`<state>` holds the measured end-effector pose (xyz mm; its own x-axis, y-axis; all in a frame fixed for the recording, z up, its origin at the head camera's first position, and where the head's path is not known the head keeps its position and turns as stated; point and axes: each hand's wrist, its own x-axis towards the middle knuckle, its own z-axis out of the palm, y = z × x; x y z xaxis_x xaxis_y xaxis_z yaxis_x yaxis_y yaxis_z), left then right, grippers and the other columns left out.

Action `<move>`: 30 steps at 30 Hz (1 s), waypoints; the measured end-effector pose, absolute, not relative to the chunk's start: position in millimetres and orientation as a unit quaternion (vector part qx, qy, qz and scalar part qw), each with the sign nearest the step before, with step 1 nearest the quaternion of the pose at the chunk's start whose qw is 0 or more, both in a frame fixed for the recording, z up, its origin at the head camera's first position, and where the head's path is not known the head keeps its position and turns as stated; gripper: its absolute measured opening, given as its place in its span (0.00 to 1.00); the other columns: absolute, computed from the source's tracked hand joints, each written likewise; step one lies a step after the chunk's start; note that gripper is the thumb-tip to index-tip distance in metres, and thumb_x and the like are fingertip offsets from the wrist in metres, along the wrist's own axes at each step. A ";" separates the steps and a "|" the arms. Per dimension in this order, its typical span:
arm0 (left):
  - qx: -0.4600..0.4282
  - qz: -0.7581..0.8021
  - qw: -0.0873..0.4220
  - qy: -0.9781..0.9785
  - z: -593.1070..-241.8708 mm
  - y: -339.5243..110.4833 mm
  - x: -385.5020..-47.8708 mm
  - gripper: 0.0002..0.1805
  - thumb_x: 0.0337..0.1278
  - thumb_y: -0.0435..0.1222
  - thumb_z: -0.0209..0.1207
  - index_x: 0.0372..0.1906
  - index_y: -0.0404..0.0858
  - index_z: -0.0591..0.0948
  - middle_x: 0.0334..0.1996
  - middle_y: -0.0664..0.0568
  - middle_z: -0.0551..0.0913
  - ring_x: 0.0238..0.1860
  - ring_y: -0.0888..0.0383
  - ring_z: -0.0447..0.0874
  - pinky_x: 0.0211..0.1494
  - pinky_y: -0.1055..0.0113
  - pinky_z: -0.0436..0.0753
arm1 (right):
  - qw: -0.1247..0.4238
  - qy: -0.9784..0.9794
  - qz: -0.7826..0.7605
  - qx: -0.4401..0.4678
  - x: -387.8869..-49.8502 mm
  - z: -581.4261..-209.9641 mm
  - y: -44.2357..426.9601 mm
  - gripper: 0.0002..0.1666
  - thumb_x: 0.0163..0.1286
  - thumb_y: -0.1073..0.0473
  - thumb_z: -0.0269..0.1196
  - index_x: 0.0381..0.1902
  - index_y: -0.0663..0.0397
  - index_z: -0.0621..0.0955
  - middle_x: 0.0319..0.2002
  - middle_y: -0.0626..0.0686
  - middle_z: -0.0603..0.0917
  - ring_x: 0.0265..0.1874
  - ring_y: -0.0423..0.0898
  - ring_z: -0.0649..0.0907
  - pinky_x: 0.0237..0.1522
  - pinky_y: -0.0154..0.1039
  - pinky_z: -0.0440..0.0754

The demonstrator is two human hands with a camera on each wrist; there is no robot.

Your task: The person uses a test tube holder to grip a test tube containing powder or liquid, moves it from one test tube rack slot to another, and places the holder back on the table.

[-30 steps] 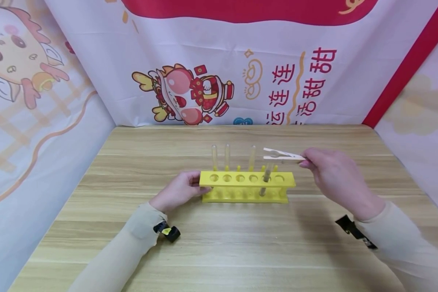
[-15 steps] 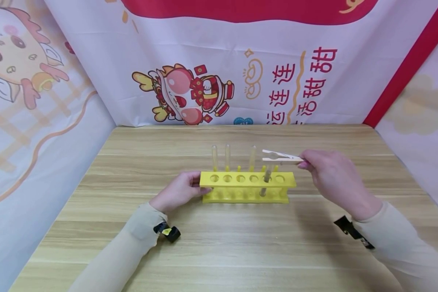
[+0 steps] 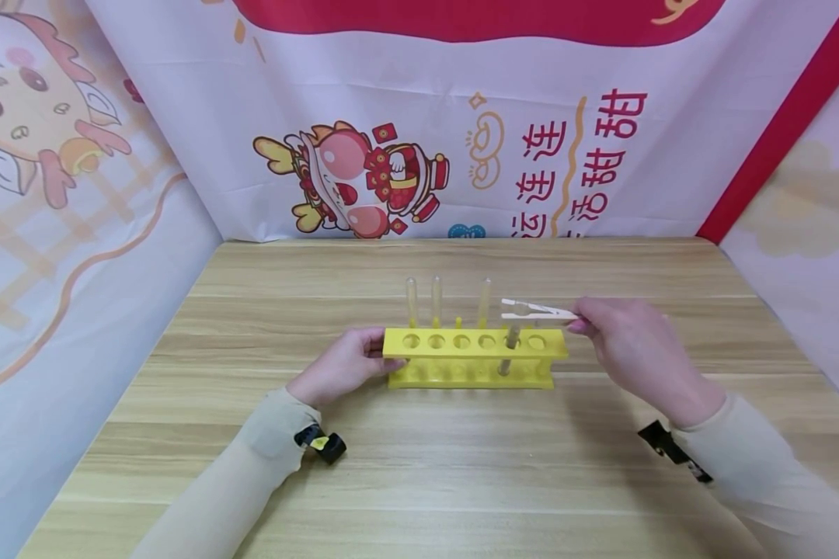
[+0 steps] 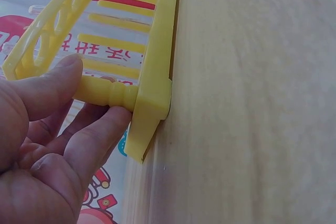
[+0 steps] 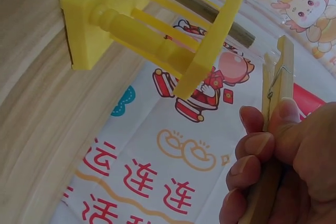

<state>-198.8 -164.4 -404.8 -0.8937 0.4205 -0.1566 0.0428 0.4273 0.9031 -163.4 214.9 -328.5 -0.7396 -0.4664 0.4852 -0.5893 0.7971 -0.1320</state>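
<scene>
A yellow test tube rack (image 3: 475, 382) stands upright on the table. My left hand (image 3: 342, 365) holds its left end; in the left wrist view, thumb and fingers grip the end post (image 4: 100, 91). My right hand (image 3: 636, 349) grips a wooden test tube clamp (image 3: 540, 313), held roughly level above the rack's right end. The clamp's jaws are at the upper part of a clear test tube with a dark grey-brown filling (image 5: 202, 6), which stands in the fifth hole from the left. Whether the jaws press on the glass cannot be made out.
Three clear test tubes, among them the left one (image 3: 411, 299), stand upside down on pegs along the rack's far side. The wooden table (image 3: 419, 473) reaches back to a printed cloth (image 3: 405, 70), with more cloth at both sides.
My right hand and the clamp have moved down a little, lower along the tube with the dark filling. The left hand and the rack have stayed in place.
</scene>
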 end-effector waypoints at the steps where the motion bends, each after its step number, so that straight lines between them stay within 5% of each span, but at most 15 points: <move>1: 0.142 0.517 0.182 0.824 -405.3 -164.4 -199.0 0.18 0.61 0.34 0.66 0.56 0.42 0.81 0.50 0.55 0.85 0.52 0.58 0.82 0.56 0.61 0.80 | 0.219 -0.922 0.142 0.286 -163.4 -330.1 215.0 0.06 0.63 0.63 0.70 0.30 0.51 0.81 0.21 0.44 0.79 0.17 0.40 0.71 0.21 0.41 0.75; 12: 0.147 0.516 0.182 0.824 -406.5 -164.2 -199.4 0.19 0.61 0.33 0.66 0.57 0.42 0.81 0.50 0.55 0.85 0.52 0.58 0.82 0.56 0.61 0.80 | 0.220 -0.920 0.140 0.293 -163.0 -343.2 216.8 0.10 0.61 0.62 0.71 0.27 0.49 0.78 0.18 0.42 0.72 0.15 0.40 0.66 0.17 0.38 0.67; 30: 0.138 0.515 0.179 0.827 -405.6 -163.7 -198.1 0.19 0.61 0.34 0.67 0.56 0.43 0.81 0.50 0.55 0.85 0.52 0.58 0.82 0.56 0.61 0.80 | 0.162 -0.939 0.133 0.271 -162.1 -348.3 216.7 0.07 0.65 0.60 0.69 0.30 0.50 0.79 0.21 0.42 0.75 0.18 0.42 0.70 0.20 0.40 0.69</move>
